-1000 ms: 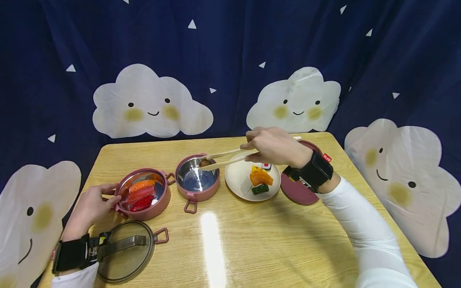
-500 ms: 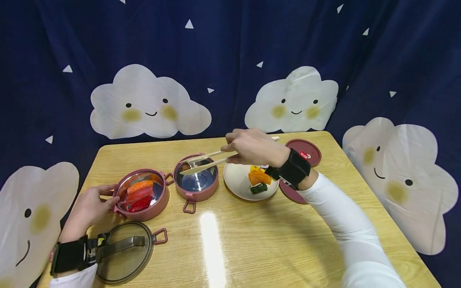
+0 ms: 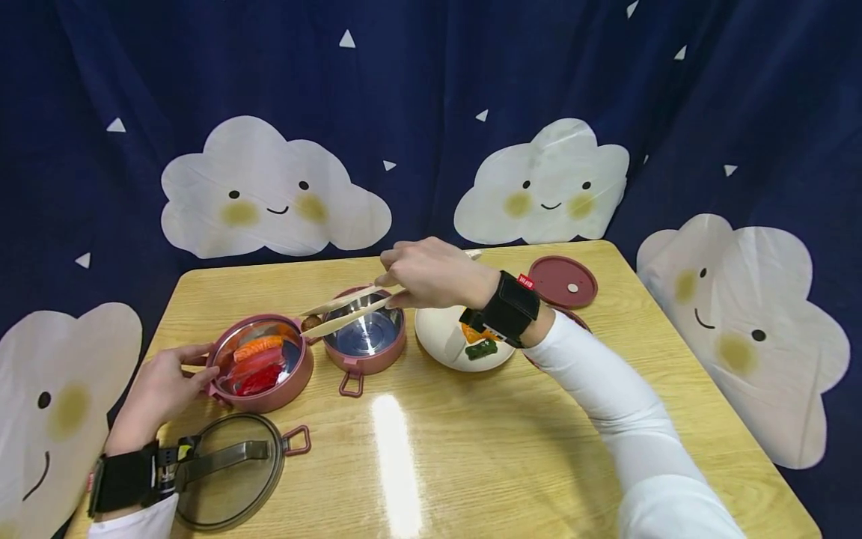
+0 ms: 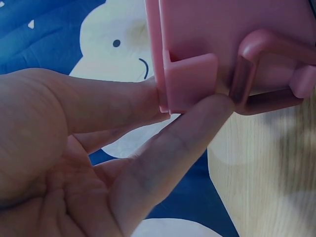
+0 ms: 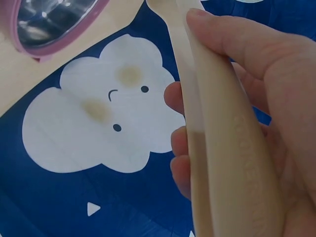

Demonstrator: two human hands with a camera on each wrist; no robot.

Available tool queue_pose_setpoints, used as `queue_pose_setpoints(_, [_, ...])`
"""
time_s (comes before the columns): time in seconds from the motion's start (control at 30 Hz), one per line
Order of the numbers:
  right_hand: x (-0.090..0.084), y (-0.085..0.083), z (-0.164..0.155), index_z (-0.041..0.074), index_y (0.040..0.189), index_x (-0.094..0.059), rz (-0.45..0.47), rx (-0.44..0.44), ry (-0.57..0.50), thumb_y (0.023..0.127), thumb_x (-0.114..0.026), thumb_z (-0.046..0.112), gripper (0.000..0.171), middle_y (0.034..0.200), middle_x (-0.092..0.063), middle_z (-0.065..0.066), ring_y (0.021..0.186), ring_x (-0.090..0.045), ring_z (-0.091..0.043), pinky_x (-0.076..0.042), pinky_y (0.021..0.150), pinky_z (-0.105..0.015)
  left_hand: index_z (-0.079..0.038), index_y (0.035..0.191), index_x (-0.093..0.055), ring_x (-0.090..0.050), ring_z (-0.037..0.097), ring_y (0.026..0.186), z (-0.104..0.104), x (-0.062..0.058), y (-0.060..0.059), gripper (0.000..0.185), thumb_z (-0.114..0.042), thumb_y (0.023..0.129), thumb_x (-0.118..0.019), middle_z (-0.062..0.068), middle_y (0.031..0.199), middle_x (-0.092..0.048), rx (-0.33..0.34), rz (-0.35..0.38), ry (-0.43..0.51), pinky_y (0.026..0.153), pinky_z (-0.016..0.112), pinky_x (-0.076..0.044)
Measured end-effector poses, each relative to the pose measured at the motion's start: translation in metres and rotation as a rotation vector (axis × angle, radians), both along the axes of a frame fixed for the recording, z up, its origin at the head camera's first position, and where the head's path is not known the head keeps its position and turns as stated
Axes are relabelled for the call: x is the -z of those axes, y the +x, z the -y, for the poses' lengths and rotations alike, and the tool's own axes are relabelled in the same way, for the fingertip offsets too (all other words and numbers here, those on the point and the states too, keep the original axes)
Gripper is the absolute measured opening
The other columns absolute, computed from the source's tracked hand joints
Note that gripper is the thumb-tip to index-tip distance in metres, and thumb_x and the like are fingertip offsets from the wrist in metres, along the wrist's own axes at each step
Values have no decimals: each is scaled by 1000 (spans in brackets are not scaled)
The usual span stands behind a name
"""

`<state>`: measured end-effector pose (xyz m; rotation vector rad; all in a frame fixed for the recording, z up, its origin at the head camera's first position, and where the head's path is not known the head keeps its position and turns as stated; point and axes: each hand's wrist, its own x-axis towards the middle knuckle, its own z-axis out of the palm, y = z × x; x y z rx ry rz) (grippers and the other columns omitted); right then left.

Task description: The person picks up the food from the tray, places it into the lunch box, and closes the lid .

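table [image 3: 512, 442]: wood top, bare stretch from centre to 5 o'clock; edges meet the dark blue cloud cloth on all sides
lid [image 3: 225, 471]: clear, with a dark bar handle, flat at 7 o'clock, just below the left bowl
left bowl [image 3: 286, 389]: pink, steel inside, holds orange and red fish slices; at 9 o'clock, beside the middle bowl
middle bowl [image 3: 367, 352]: pink, steel inside, nothing seen in it; between the left bowl and the plate
plate [image 3: 438, 340]: cream, at 1 o'clock of table centre, partly under the right wrist; a green piece and an orange piece show on it
red caps [image 3: 562, 281]: one round, flat at 2 o'clock near the far edge; a second mostly hidden under the forearm
right hand [image 3: 431, 273]: fingers curled around the tongs, squeezing them narrow
tongs [image 3: 343, 311]: cream, tips over the gap between the two bowls, pinching a brown piece [image 3: 311, 323]; raised lettering on the arm, unreadable
left hand [image 3: 158, 393]: thumb and forefinger [image 4: 197, 128] pinch the pink tab on the left bowl's 9 o'clock rim, other fingers loose
wrist straps: black; small red tag [image 3: 524, 281] on the right one, writing too small to read
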<state>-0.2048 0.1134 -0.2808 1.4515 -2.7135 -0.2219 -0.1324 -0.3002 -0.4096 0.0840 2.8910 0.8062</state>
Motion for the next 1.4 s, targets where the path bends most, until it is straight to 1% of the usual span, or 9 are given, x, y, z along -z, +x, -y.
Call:
queue_pose_setpoints(0.23, [5, -4, 18, 25, 106, -81, 17, -18, 2, 97, -76, 39, 17, 94, -65, 4, 89, -63, -16, -53, 66, -32, 15, 138, -57, -74, 50, 95, -1, 0, 1, 48, -10, 99, -71, 43, 123, -65, -4, -10, -6, 61, 30, -58])
queue_pose_setpoints(0.4, [8, -7, 33, 26, 111, -82, 37, -37, 22, 97, -76, 40, 21, 96, -66, 3, 92, -66, -17, -56, 70, -34, 15, 138, -58, -74, 50, 95, -1, 1, 0, 49, -11, 99, -72, 42, 122, -66, -8, -16, -14, 61, 32, -59])
queue_pose_setpoints(0.6, [8, -9, 55, 28, 118, -81, 26, -38, 85, 98, -74, 43, 26, 106, -71, 3, 100, -69, -18, -59, 78, -36, 15, 137, -58, -74, 51, 95, -1, 1, 0, 48, -10, 99, -72, 43, 122, -66, -10, -21, -16, 61, 32, -59])
queue_pose_setpoints(0.7, [8, -10, 65, 27, 113, -81, 38, -42, 109, 99, -73, 43, 23, 108, -71, 3, 100, -69, -18, -58, 80, -35, 15, 138, -57, -74, 51, 95, 0, 1, 0, 49, -10, 99, -72, 43, 123, -65, -12, -10, -11, 62, 35, -60])
queue_pose_setpoints(0.87, [6, -12, 81, 24, 101, -79, 58, -53, 111, 98, -74, 40, 17, 107, -73, 4, 94, -67, -14, -55, 76, -33, 15, 141, -55, -74, 50, 95, 0, 2, 1, 51, -11, 100, -71, 44, 125, -64, -11, 6, -5, 63, 35, -61])
queue_pose_setpoints(1.0, [4, -12, 94, 23, 99, -77, 38, -51, 137, 97, -75, 39, 17, 108, -75, 4, 94, -68, -14, -56, 77, -33, 15, 140, -55, -74, 51, 96, 1, 3, 1, 51, -11, 100, -71, 44, 125, -64, -8, 7, -2, 64, 36, -62])
queue_pose_setpoints(1.23, [0, -9, 117, 21, 109, -76, -20, -65, 215, 96, -76, 37, 20, 109, -78, 4, 93, -69, -14, -59, 83, -34, 15, 141, -55, -74, 49, 94, 0, 2, 1, 51, -11, 100, -70, 44, 125, -63, -13, 15, 2, 62, 33, -60])
queue_pose_setpoints(1.3, [0, -8, 123, 22, 110, -76, -29, -62, 228, 95, -77, 36, 21, 107, -78, 4, 89, -66, -13, -59, 81, -34, 15, 141, -55, -74, 49, 94, 0, 2, 1, 51, -11, 100, -70, 44, 125, -63, -11, 15, 4, 61, 31, -60])
queue_pose_setpoints(1.4, [-1, -5, 131, 22, 109, -75, -32, -64, 247, 96, -75, 29, 15, 103, -77, 6, 84, -59, -11, -58, 79, -33, 15, 141, -54, -74, 48, 93, -1, 2, 0, 51, -11, 100, -70, 44, 125, -63, -8, 19, 5, 60, 28, -58])
